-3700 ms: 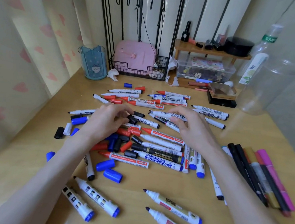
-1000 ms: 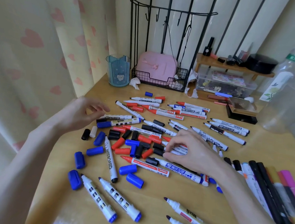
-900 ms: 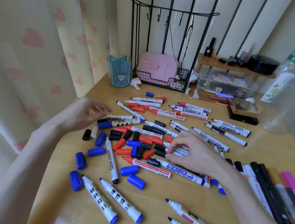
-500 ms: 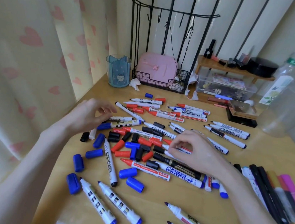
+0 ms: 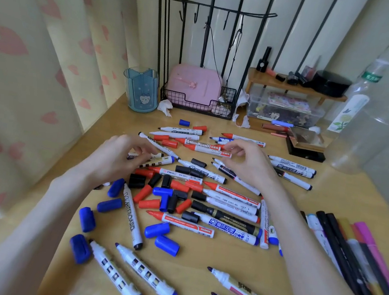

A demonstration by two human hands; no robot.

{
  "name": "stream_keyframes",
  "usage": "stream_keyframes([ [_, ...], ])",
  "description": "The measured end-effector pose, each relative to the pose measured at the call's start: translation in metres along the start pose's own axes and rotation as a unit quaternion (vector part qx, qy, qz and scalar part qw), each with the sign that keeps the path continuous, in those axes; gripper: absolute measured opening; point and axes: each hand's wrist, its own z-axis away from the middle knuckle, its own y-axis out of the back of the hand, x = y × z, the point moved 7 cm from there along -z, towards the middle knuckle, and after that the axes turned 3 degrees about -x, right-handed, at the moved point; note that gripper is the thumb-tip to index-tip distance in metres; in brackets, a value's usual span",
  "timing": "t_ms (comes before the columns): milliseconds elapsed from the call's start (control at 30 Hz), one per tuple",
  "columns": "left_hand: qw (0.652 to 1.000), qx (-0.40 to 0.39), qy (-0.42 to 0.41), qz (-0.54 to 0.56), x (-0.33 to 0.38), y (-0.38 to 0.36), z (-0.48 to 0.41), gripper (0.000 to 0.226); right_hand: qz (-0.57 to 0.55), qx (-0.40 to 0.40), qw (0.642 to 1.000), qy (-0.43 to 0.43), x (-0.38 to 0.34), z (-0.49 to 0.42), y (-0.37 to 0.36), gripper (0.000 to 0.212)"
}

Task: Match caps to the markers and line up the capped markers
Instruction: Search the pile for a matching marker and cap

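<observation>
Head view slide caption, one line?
The left hand and right hand over uncapped white markers and loose coloured caps on wooden table.

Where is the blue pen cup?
In the head view, the blue pen cup stands at the far left of the table, beside the curtain and just left of the wire basket holding the pink box.
</observation>
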Motion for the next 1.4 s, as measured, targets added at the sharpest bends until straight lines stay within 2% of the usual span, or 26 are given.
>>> stream_keyframes([
  [200, 1.0, 0.007, -0.003, 0.009, 0.002, 0.002, 0.0, 0.016, 0.038, -0.014, 0.999, -0.024, 0.002, -0.022, -0.008, 0.026],
  [500, 1.0, 0.011, -0.003, 0.018, 0.002, 0.006, 0.002, 0.017, 0.059, -0.034, 0.995, 0.074, -0.05, -0.06, -0.048, 0.021],
  [800, 0.995, 0.047, 0.043, 0.073, -0.03, 0.04, 0.012, 0.019, 0.108, -0.04, 0.989, 0.088, -0.081, -0.097, -0.081, 0.01],
  [967, 0.994, 0.052, 0.053, 0.082, -0.037, 0.045, 0.014, 0.022, 0.165, -0.041, 0.981, 0.096, -0.098, -0.109, -0.099, 0.018],
  [1100, 0.994, 0.047, 0.056, 0.085, -0.039, 0.045, 0.014, 0.021, 0.145, -0.059, 0.985, 0.075, -0.095, -0.114, -0.104, 0.021],
  [1267, 0.992, 0.049, 0.063, 0.094, -0.045, 0.047, 0.016, 0.019, 0.105, -0.018, 0.987, 0.122, -0.109, -0.101, -0.082, 0.016],
  [1400, 0.992, 0.048, 0.068, 0.09, -0.046, 0.048, 0.017, 0.019, 0.073, -0.061, 0.986, 0.139, -0.112, -0.082, -0.068, 0.014],
])
